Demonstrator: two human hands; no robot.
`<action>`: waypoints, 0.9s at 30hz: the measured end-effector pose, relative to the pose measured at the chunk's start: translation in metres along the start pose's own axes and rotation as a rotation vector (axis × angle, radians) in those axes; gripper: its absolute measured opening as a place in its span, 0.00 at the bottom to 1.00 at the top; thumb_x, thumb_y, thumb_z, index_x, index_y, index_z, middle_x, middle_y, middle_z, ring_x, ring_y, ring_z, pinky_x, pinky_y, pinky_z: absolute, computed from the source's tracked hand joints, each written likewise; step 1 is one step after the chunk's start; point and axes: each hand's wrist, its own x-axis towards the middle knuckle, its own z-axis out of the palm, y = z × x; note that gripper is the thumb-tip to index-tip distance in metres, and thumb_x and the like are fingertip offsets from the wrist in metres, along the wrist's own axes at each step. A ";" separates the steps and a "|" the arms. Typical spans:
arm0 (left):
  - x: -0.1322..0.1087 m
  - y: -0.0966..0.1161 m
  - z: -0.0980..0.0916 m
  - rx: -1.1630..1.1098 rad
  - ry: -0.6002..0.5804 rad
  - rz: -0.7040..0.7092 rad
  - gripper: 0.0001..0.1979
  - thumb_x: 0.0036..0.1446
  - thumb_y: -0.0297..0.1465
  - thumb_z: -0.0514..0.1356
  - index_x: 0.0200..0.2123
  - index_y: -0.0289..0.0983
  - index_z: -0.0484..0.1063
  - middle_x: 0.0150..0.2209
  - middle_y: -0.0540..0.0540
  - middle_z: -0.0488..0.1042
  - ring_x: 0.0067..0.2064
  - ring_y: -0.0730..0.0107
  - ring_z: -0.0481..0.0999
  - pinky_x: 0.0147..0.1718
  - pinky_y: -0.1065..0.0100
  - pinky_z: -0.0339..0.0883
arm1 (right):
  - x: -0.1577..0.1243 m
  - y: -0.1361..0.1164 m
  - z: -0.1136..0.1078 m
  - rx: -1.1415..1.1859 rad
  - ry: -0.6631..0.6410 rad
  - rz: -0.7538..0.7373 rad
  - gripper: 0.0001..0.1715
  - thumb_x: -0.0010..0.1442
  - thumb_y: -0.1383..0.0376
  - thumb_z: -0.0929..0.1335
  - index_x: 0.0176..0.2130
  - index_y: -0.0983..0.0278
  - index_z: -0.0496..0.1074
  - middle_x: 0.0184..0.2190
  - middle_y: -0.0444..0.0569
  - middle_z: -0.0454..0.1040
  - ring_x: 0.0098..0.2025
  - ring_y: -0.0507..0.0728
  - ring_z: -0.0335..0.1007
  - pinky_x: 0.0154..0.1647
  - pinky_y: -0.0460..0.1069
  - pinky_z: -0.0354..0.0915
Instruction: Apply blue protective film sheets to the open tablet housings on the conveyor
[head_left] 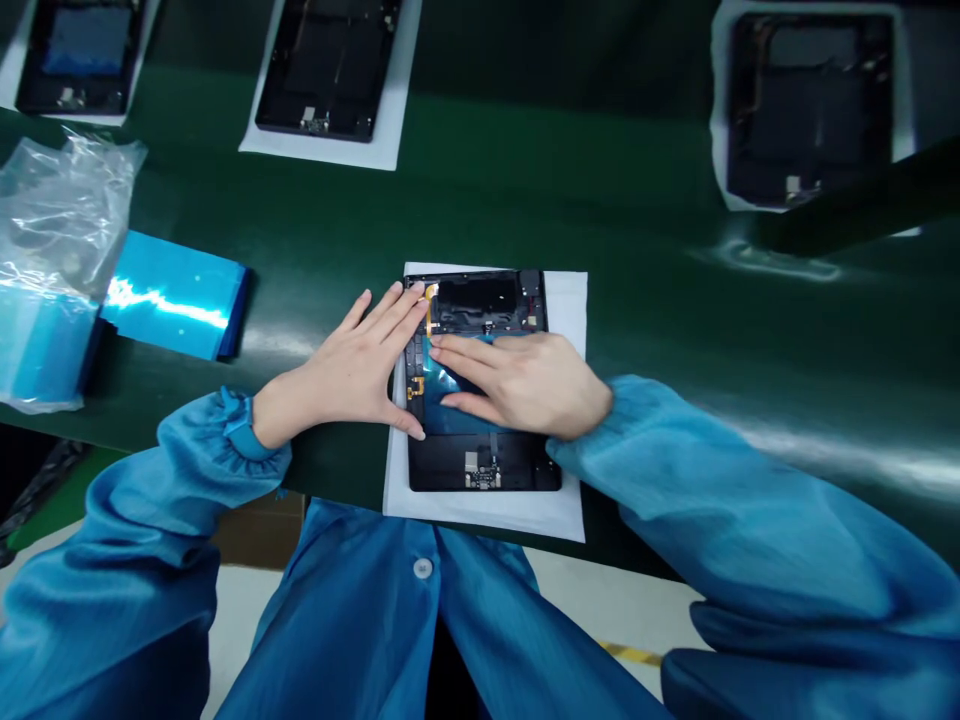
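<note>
An opened tablet (442, 460) lies on a white sheet (566, 300), its inner parts facing up. A shiny blue film (450, 415) covers the middle of it. My left hand (360, 365) rests along the tablet's left edge, fingers stretched out, fingertips near an orange flex cable (430, 315) at the upper left. My right hand (529, 380) lies over the blue film, its first fingers extended and touching near the film's upper left. The film's right part is hidden under that hand.
A stack of blue film sheets (180, 290) sits at the left, partly under a clear plastic bag (67, 220). Further tablets lie on white sheets at the back left (82, 50), back middle (330, 70) and back right (810, 110). The green table's (315, 480) front edge is close to my body.
</note>
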 end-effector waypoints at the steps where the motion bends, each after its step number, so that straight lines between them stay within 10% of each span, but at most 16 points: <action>1: 0.000 0.001 -0.001 -0.001 0.001 -0.003 0.74 0.50 0.71 0.63 0.80 0.26 0.37 0.79 0.21 0.41 0.81 0.28 0.40 0.76 0.33 0.36 | -0.004 -0.004 -0.001 0.011 -0.005 -0.014 0.34 0.74 0.45 0.66 0.65 0.64 0.77 0.66 0.54 0.76 0.33 0.57 0.79 0.30 0.53 0.70; 5: 0.000 0.002 -0.002 -0.009 0.001 0.008 0.74 0.51 0.71 0.63 0.80 0.26 0.37 0.80 0.22 0.41 0.81 0.29 0.41 0.77 0.35 0.36 | -0.023 -0.015 -0.004 0.063 0.001 -0.077 0.33 0.73 0.43 0.67 0.62 0.63 0.79 0.63 0.52 0.78 0.29 0.55 0.77 0.29 0.52 0.70; 10: -0.001 0.002 -0.001 -0.001 0.002 -0.021 0.74 0.50 0.72 0.62 0.80 0.27 0.37 0.80 0.24 0.41 0.81 0.29 0.40 0.77 0.35 0.34 | -0.033 -0.023 -0.001 0.007 0.068 0.242 0.30 0.75 0.47 0.66 0.61 0.65 0.80 0.60 0.55 0.80 0.31 0.56 0.81 0.30 0.52 0.71; 16: 0.000 0.000 -0.003 0.013 -0.049 -0.050 0.74 0.50 0.74 0.59 0.81 0.30 0.35 0.81 0.29 0.38 0.82 0.34 0.37 0.79 0.39 0.31 | -0.045 -0.043 0.000 -0.019 0.082 -0.055 0.29 0.74 0.49 0.68 0.60 0.67 0.80 0.64 0.56 0.78 0.29 0.53 0.77 0.29 0.51 0.71; 22: -0.001 -0.002 -0.005 0.021 -0.050 -0.040 0.75 0.49 0.75 0.58 0.81 0.31 0.32 0.81 0.28 0.38 0.82 0.31 0.38 0.78 0.37 0.32 | -0.064 0.015 0.000 -0.059 0.232 0.095 0.22 0.74 0.57 0.69 0.59 0.66 0.81 0.58 0.53 0.83 0.40 0.58 0.86 0.36 0.52 0.77; 27: -0.002 0.001 -0.006 0.018 -0.064 -0.052 0.76 0.48 0.76 0.59 0.81 0.34 0.30 0.81 0.30 0.37 0.82 0.33 0.37 0.79 0.37 0.32 | -0.107 0.002 -0.003 0.033 0.167 -0.077 0.22 0.73 0.56 0.71 0.60 0.65 0.80 0.58 0.54 0.82 0.31 0.53 0.82 0.28 0.51 0.75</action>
